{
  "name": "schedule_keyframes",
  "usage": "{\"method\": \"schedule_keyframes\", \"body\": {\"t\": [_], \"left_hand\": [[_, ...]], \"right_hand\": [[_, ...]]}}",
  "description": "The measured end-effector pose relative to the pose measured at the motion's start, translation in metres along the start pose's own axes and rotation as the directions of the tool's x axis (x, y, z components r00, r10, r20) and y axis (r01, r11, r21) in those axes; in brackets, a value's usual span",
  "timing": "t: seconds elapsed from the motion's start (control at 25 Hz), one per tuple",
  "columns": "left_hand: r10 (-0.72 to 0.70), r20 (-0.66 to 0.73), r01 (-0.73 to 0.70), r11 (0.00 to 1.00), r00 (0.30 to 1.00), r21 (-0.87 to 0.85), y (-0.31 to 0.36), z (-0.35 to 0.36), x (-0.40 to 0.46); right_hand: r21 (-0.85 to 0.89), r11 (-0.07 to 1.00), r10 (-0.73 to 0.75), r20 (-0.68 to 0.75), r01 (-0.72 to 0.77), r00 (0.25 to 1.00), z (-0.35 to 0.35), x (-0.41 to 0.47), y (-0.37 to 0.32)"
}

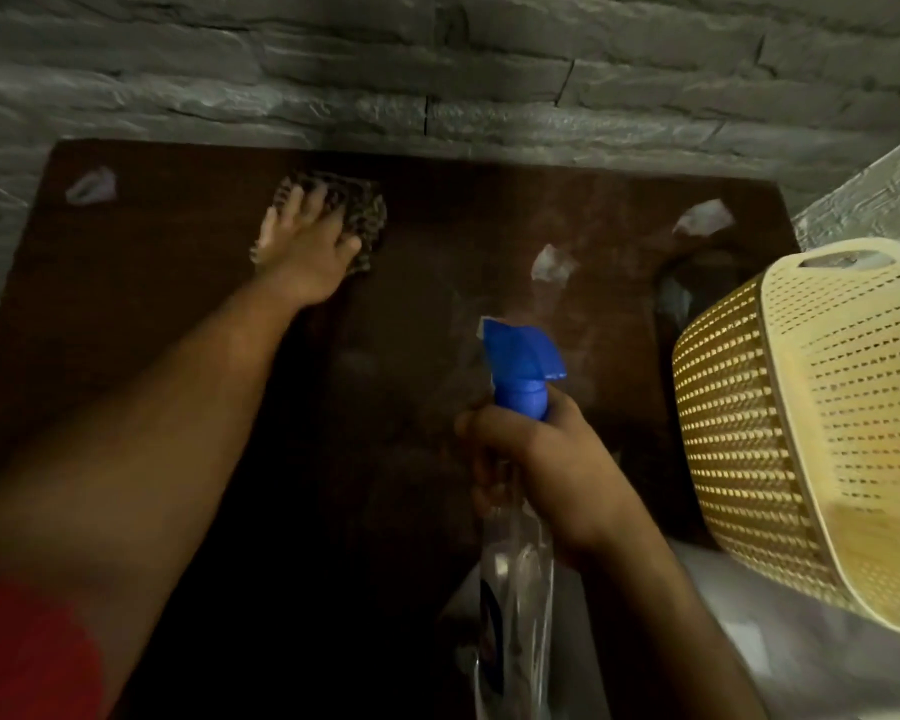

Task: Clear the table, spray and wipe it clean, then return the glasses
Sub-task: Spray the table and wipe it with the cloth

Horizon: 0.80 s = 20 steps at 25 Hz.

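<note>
A dark brown table (152, 314) fills the middle of the view, up against a grey stone wall. My left hand (307, 252) lies flat with spread fingers on a patterned cloth (365, 210) at the table's far side. My right hand (541, 470) grips a clear spray bottle with a blue trigger head (523, 363), held above the near middle of the table with its nozzle towards the far side. A faint mist hangs over the table ahead of the nozzle. No glasses are plainly visible.
A cream perforated plastic basket (801, 407) stands at the right, beside the table's right edge. Three pale bright patches (552, 265) show on the tabletop. The grey stone wall (437, 70) runs behind the table. A pale surface (749, 641) lies under the basket.
</note>
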<state>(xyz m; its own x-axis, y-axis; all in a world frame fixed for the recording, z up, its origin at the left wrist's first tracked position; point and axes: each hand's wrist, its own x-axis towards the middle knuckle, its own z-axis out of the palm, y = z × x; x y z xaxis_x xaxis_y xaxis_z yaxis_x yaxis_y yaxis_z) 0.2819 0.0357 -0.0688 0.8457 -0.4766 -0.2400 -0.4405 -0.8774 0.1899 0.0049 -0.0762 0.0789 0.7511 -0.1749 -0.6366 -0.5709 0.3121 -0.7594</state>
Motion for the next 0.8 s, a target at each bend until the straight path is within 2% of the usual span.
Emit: {"method": "schedule_keyframes", "body": {"t": [0.08, 0.16, 0.24, 0.32, 0.36, 0.4, 0.48, 0.52, 0.56, 0.6, 0.68, 0.76, 0.8], "left_hand": [[-0.069, 0.040, 0.070, 0.997, 0.997, -0.022, 0.023, -0.010, 0.019], [0.100, 0.074, -0.101, 0.995, 0.992, 0.010, 0.051, 0.006, -0.025], [0.334, 0.069, -0.336, 0.941, 0.940, 0.024, 0.051, 0.038, -0.119], [0.428, 0.014, -0.428, 0.903, 0.904, 0.032, 0.027, 0.052, -0.180], [0.415, -0.001, -0.415, 0.909, 0.910, 0.046, 0.010, 0.049, -0.167], [0.331, -0.028, -0.329, 0.943, 0.943, 0.057, 0.000, 0.039, -0.138], [0.058, 0.002, -0.058, 0.998, 0.998, -0.030, 0.004, 0.012, -0.061], [-0.046, 0.081, 0.050, 0.997, 0.996, -0.056, 0.013, -0.001, -0.034], [-0.096, 0.093, 0.098, 0.995, 0.991, -0.022, 0.025, -0.004, -0.023], [-0.066, 0.084, 0.066, 0.998, 0.994, 0.004, 0.039, 0.002, -0.030], [0.160, 0.114, -0.168, 0.984, 0.980, 0.060, 0.056, 0.029, -0.103], [0.424, 0.086, -0.431, 0.899, 0.901, 0.080, 0.042, 0.057, -0.203], [0.455, 0.062, -0.459, 0.886, 0.888, 0.068, 0.027, 0.060, -0.227]], "right_hand": [[0.002, 1.000, -0.005, -0.006, 0.005, 1.000, 0.000, -0.006, 0.007], [0.023, 1.000, -0.007, 0.001, 0.007, 1.000, -0.001, -0.013, 0.011], [0.052, 0.999, -0.002, 0.018, 0.001, 1.000, -0.004, -0.019, 0.013], [0.060, 0.998, 0.013, 0.014, -0.014, 1.000, -0.012, -0.022, 0.013], [0.053, 0.998, 0.015, 0.003, -0.015, 1.000, -0.015, -0.023, 0.013], [0.040, 0.999, 0.012, -0.006, -0.012, 1.000, -0.017, -0.024, 0.014], [0.027, 1.000, 0.007, -0.026, -0.007, 1.000, -0.018, -0.025, 0.017], [0.035, 0.999, 0.011, -0.032, -0.010, 0.999, -0.017, -0.027, 0.019], [0.046, 0.999, 0.012, -0.028, -0.010, 1.000, -0.017, -0.029, 0.022], [0.054, 0.999, 0.006, -0.013, -0.005, 1.000, -0.015, -0.030, 0.023], [0.060, 0.998, -0.009, 0.031, 0.008, 0.999, -0.013, -0.038, 0.026], [0.063, 0.998, -0.024, 0.061, 0.021, 0.998, -0.014, -0.041, 0.032], [0.063, 0.998, -0.028, 0.065, 0.024, 0.997, -0.016, -0.041, 0.036]]}}
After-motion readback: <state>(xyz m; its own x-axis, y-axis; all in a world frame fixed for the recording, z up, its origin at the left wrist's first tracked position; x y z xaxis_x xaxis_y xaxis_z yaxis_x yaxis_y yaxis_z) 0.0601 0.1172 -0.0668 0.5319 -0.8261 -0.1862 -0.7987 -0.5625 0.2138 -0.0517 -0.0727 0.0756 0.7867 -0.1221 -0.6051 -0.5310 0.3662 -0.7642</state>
